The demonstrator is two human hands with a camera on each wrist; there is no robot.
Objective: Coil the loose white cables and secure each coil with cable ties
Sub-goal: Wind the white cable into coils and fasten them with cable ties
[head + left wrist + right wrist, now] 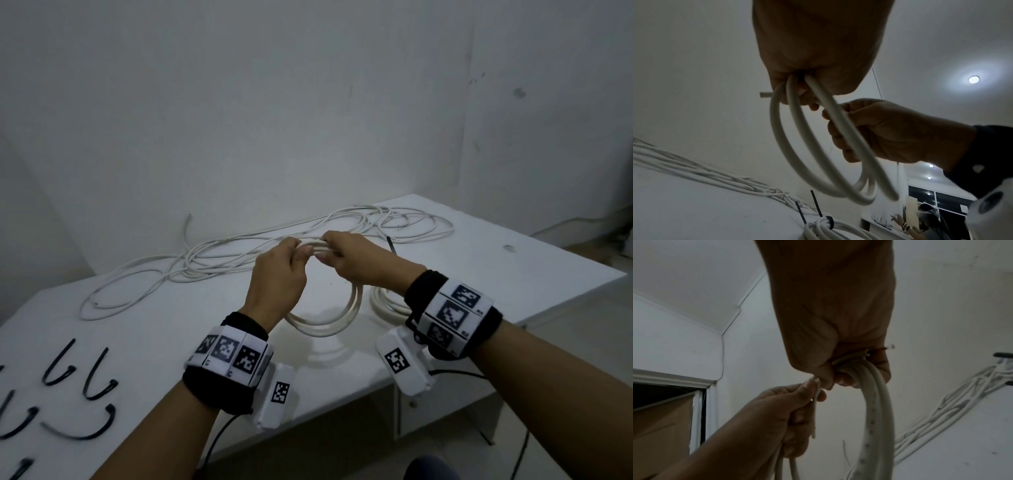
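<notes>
**A:** What do the hands have?

**B:** Both grip the top of a coil of thick white round cable (325,318), lifted above the white tabletop (479,274). The left hand (279,274) has its fingers curled round the strands on its side; the right hand (356,260) is clenched round the bundle right next to it. The loops hang down below the two fists.

**A:** Does the wrist view add anything?

**B:** From the left wrist, three or so loops (818,154) drop out of the left fist, and a short cut end (765,94) sticks out sideways past the fingers.

**A:** And the rest of the cable?

**B:** A loose tangle of thinner white cable (239,253) sprawls along the far side of the table by the wall. To the right, partly under the right wrist, lies another white coil (387,305); the left wrist view shows it bound with a black cable tie (829,221), its tail pointing up.

**A:** Spare ties?

**B:** Several curved black cable ties (78,377) lie at the near left, well apart from the coils.
</notes>
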